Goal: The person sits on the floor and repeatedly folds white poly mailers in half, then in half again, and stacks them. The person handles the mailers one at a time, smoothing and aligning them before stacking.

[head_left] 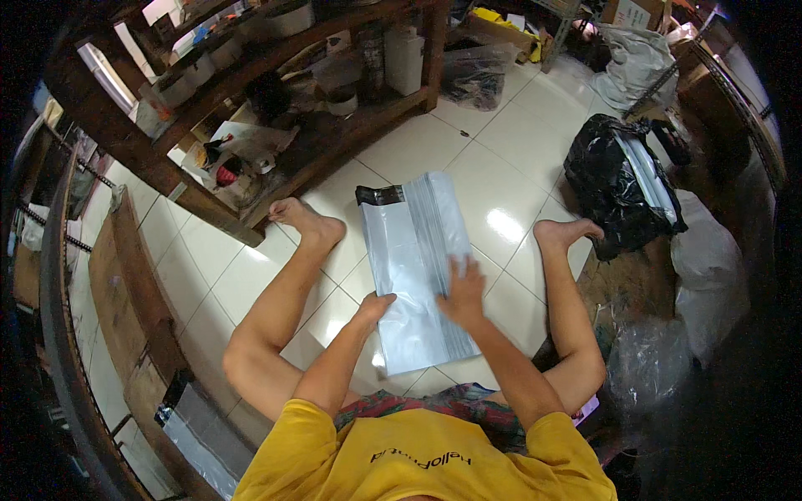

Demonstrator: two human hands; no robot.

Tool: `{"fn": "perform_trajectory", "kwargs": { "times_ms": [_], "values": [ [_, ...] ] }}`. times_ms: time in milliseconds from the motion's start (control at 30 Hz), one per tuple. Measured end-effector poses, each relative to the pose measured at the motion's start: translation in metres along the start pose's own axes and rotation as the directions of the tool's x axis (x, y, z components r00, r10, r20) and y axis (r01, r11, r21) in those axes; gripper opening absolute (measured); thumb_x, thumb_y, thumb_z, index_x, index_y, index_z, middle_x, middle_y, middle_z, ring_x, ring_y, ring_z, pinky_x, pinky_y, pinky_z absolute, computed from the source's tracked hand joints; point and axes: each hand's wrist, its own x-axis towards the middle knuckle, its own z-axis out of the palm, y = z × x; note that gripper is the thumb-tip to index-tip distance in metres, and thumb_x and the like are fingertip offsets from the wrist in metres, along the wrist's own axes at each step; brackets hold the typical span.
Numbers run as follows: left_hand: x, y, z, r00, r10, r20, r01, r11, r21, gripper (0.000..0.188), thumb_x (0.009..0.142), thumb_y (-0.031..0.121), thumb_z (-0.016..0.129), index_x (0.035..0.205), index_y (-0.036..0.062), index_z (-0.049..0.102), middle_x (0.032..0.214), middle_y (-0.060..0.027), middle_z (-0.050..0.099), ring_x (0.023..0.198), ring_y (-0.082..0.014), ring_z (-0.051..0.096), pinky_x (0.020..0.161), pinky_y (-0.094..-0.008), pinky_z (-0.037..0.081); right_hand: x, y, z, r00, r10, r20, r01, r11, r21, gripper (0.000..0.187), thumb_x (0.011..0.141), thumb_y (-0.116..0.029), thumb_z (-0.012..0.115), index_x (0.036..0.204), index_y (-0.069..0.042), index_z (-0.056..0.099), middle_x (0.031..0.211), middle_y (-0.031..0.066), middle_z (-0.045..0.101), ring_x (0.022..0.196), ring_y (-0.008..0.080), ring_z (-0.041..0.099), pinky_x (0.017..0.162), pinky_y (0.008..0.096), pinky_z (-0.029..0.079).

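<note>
A stack of silvery-grey plastic mailing bags (399,250) lies lengthwise on the floor between my legs. Its right side is fanned into many thin edges, and a black patch shows at the far left corner. My left hand (376,307) grips the stack's left edge, thumb on top and the other fingers hidden. On the fanned edges rests my right hand (464,294), fingers spread and slightly blurred.
To the right, a black plastic sack (614,179) holds more grey bags. A wooden shelf (334,138) with containers stands at the far left. Clear plastic wrap (647,359) lies at the right, and another grey bag (196,438) lies at the lower left.
</note>
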Motion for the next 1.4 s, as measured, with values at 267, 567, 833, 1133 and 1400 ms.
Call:
{"fn": "perform_trajectory", "kwargs": {
  "times_ms": [267, 567, 833, 1133, 1400],
  "values": [
    [0.003, 0.001, 0.003, 0.999, 0.031, -0.041, -0.029, 0.999, 0.044, 0.057, 0.089, 0.021, 0.069, 0.131, -0.0132, 0.052, 0.117, -0.0225, 0.067, 0.099, -0.0313, 0.068, 0.086, -0.0416, 0.056, 0.0, -0.008, 0.04, 0.976, -0.197, 0.094, 0.216, 0.936, -0.278, 0.045, 0.084, -0.012, 0.062, 0.129, -0.012, 0.057, 0.162, 0.0288, 0.013, 0.145, 0.059, 0.014, 0.105, 0.0823, 0.013],
    [-0.002, 0.007, 0.005, 0.999, 0.031, 0.027, -0.031, 1.0, -0.005, 0.056, 0.091, 0.017, 0.065, 0.134, -0.0152, 0.049, 0.126, -0.0246, 0.063, 0.108, -0.032, 0.065, 0.095, -0.0395, 0.052, 0.034, 0.117, 0.002, 0.993, 0.113, 0.042, -0.117, 0.985, 0.126, 0.06, 0.088, -0.016, 0.059, 0.145, -0.011, 0.039, 0.159, 0.0306, 0.019, 0.14, 0.0463, 0.034, 0.108, 0.0539, 0.041],
    [0.004, 0.005, 0.003, 0.999, -0.025, -0.03, 0.027, 0.997, 0.067, 0.064, 0.088, 0.022, 0.069, 0.134, -0.0172, 0.047, 0.126, -0.0262, 0.062, 0.11, -0.0335, 0.065, 0.096, -0.0392, 0.052, 0.046, 0.153, -0.038, 0.855, 0.459, 0.244, -0.487, 0.543, 0.684, 0.085, 0.088, -0.036, 0.064, 0.148, 0.011, 0.027, 0.124, 0.0318, 0.06, 0.114, 0.0406, 0.06, 0.1, 0.0454, 0.044],
    [-0.001, 0.008, 0.027, 0.903, 0.261, -0.341, -0.141, 0.93, 0.338, 0.076, 0.082, 0.034, 0.073, 0.129, -0.0166, 0.041, 0.124, -0.0333, 0.059, 0.112, -0.0373, 0.063, 0.097, -0.0413, 0.05, 0.05, 0.178, 0.004, 0.931, 0.287, 0.226, -0.347, 0.885, 0.309, 0.065, 0.09, -0.029, 0.063, 0.133, 0.015, 0.043, 0.125, 0.0403, 0.054, 0.125, 0.0497, 0.05, 0.107, 0.0486, 0.041],
    [0.001, 0.007, 0.042, 0.83, 0.372, -0.415, -0.033, 0.776, 0.63, 0.051, 0.093, 0.029, 0.057, 0.124, -0.0074, 0.038, 0.123, -0.0347, 0.05, 0.11, -0.0513, 0.057, 0.096, -0.0536, 0.047, 0.042, 0.187, 0.012, 0.98, 0.191, 0.064, -0.201, 0.93, 0.308, 0.059, 0.093, -0.019, 0.062, 0.14, 0.011, 0.042, 0.133, 0.0332, 0.055, 0.13, 0.0426, 0.051, 0.111, 0.0428, 0.038]
  ]
}}
